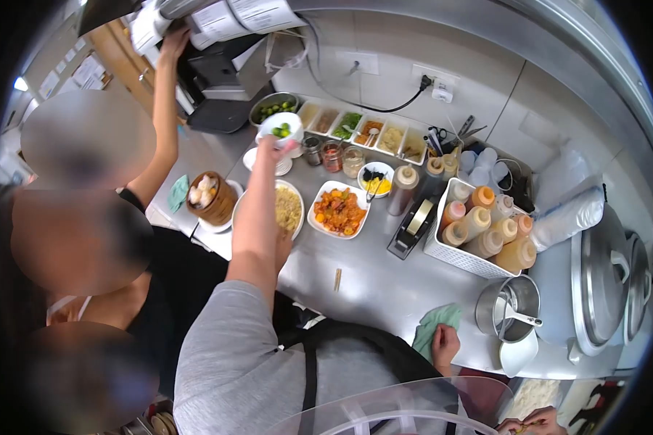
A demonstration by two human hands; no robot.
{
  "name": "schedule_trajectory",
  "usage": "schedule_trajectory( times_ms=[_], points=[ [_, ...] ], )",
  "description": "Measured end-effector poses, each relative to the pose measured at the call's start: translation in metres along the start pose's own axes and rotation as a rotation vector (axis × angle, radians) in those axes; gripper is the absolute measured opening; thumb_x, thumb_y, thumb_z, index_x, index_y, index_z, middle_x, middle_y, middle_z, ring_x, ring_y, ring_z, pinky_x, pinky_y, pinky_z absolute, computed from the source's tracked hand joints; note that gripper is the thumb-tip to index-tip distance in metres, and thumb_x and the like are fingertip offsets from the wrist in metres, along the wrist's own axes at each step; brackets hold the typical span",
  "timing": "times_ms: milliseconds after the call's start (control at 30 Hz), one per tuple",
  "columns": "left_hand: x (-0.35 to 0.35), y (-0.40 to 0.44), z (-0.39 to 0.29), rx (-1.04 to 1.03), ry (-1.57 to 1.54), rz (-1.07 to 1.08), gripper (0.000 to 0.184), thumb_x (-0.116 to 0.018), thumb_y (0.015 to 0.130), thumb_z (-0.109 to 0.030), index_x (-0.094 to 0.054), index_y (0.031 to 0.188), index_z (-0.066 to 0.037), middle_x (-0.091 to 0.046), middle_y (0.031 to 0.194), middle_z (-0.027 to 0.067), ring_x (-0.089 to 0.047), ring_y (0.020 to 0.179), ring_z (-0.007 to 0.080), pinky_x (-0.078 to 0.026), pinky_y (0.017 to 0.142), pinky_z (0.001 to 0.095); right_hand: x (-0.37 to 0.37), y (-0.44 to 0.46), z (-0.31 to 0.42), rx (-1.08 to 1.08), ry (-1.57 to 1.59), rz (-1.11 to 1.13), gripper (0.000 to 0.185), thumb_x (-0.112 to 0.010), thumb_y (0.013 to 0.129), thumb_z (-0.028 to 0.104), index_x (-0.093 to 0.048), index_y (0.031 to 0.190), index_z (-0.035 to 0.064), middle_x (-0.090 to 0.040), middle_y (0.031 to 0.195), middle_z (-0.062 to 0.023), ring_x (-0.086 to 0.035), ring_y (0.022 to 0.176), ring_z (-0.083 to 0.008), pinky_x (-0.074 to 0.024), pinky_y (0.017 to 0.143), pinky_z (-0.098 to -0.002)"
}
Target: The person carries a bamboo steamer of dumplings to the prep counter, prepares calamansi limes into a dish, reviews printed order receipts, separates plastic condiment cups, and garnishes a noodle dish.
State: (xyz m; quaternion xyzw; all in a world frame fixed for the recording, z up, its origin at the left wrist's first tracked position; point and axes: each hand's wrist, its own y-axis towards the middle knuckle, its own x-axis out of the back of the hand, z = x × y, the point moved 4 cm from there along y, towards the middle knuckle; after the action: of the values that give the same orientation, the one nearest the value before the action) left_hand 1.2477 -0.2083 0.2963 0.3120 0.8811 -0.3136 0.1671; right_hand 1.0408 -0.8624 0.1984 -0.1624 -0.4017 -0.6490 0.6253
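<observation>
So I'm standing here w/ the tape dispenser (413, 226) as my ref pt on the steel counter (374, 279). The person's left arm reaches way out past its far left side, and the left hand (272, 151) is gripping the edge of a small white bowl (280, 127) w/ green fruit in it. Fingers are a bit blurry, and idk if the bowl is lifted or sitting on the white dishes (268, 161) right by it. Right hand (446, 344) is down near the counter's front edge, to the right of the dispenser on my side, fingers curled onto a green cloth (434, 326). Just left of the dispenser: a square dish of chunky orange-red food (339, 211), then a plate of noodles (288, 210) further left, approx. under the outstretched arm, then a bamboo steamer (212, 199) w/ buns. Spice jars (331, 156) and a row of topping tubs (370, 133) sit behind, toward the wall. White basket of squeeze bottles (479, 239) is right beside the dispenser, to its right. Co-worker in black (189, 264) is well left, w/ an arm up at the printer area (228, 69).
</observation>
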Motion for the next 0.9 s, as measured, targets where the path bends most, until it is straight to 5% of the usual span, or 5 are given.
schedule_trajectory(
  times_ms=[233, 400, 567, 767, 900],
  points=[
    [-0.035, 0.092, -0.108, -0.907, 2.001, -0.544, 0.029, -0.046, 0.080, -0.021, -0.060, 0.097, -0.002, -0.061, 0.095, 0.0186, -0.061, 0.085, 0.0342, -0.050, 0.069, 0.0448, 0.003, 0.009, 0.011, -0.015, -0.107, 0.042, 0.005, -0.058, 0.074, 0.006, -0.054, 0.076, 0.0082, -0.049, 0.061, -0.0074, -0.049, 0.047, -0.0226, -0.0402, 0.045, -0.0325],
    [-0.041, 0.133, -0.128, -1.813, 1.640, -0.470, 0.029, -0.044, 0.082, -0.015, -0.053, 0.107, -0.002, -0.055, 0.108, 0.0185, -0.054, 0.099, 0.0336, -0.041, 0.086, 0.0397, 0.001, 0.009, 0.009, -0.033, -0.193, 0.072, 0.006, -0.059, 0.073, 0.008, -0.054, 0.075, 0.0081, -0.050, 0.064, -0.0079, -0.052, 0.052, -0.0264, -0.0411, 0.046, -0.0346],
    [-0.027, 0.166, -0.124, -1.021, 2.565, -0.643, 0.032, -0.040, 0.086, -0.024, -0.055, 0.107, -0.006, -0.056, 0.109, 0.0147, -0.056, 0.099, 0.0275, -0.046, 0.078, 0.0386, 0.000, 0.005, 0.002, -0.014, -0.179, 0.090, 0.010, -0.063, 0.072, 0.013, -0.054, 0.076, 0.0083, -0.054, 0.070, -0.0081, -0.055, 0.059, -0.0265, -0.0442, 0.050, -0.0348],
    [-0.006, 0.151, -0.069, -0.455, 0.410, 0.146, 0.035, -0.041, 0.076, -0.003, -0.044, 0.110, 0.005, -0.045, 0.112, 0.0192, -0.049, 0.101, 0.0330, -0.050, 0.084, 0.0437, 0.013, 0.006, 0.011, 0.061, -0.228, 0.101, 0.046, -0.069, 0.065, 0.039, -0.057, 0.098, 0.0097, -0.052, 0.084, -0.0073, -0.053, 0.080, -0.0255, -0.0426, 0.065, -0.0354],
    [-0.045, 0.048, 0.009, -0.239, 0.309, 0.378, 0.055, -0.039, 0.070, 0.007, -0.031, 0.124, 0.006, -0.041, 0.118, 0.0219, -0.046, 0.106, 0.0353, -0.051, 0.086, 0.0445, 0.006, -0.002, 0.019, 0.089, -0.251, -0.064, 0.039, -0.066, 0.069, 0.026, -0.055, 0.105, 0.0155, -0.047, 0.116, -0.0088, -0.044, 0.108, -0.0283, -0.0369, 0.085, -0.0405]
  ],
)
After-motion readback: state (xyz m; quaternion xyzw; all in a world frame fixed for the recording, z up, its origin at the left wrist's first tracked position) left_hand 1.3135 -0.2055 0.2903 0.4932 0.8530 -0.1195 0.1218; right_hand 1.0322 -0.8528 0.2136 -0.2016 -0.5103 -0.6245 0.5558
